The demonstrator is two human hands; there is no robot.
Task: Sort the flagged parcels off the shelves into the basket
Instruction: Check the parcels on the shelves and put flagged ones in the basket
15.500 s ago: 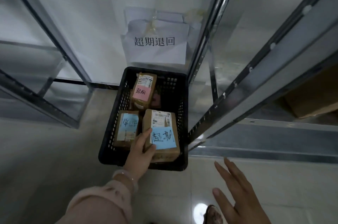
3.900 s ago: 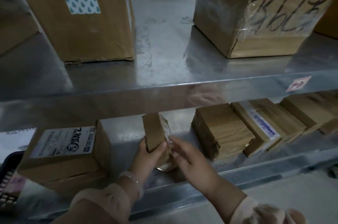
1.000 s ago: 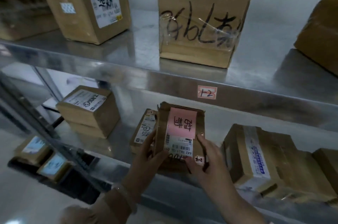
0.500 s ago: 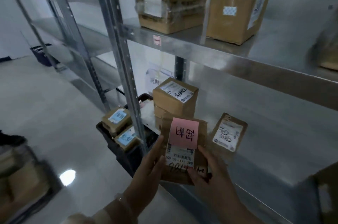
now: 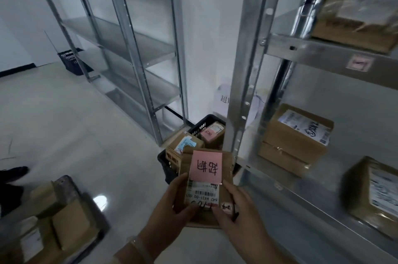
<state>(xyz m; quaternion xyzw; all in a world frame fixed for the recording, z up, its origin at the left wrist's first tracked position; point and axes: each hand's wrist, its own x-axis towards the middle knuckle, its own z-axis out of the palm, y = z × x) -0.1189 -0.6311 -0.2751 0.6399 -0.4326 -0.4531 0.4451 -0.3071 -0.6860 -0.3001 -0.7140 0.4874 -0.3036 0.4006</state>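
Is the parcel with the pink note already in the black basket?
No: the left hand and right hand hold the parcel in front of the basket.

- Centre of frame: I read "超期", upside down, on the pink note (image 5: 206, 166) stuck to the parcel (image 5: 226, 190).
- Beneath it, the white label (image 5: 203, 194): "642 H431-00".
- Above, the wall sign (image 5: 224, 98): only "超" shows.

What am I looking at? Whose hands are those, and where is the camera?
There is no machine here. A person wears a camera on their head, so you see their own hands from above. The left hand and right hand together hold a small brown parcel with a pink note stuck on it. Beyond it, on the floor, stands a black basket with more parcels inside. On the right, metal shelves carry other cardboard boxes.
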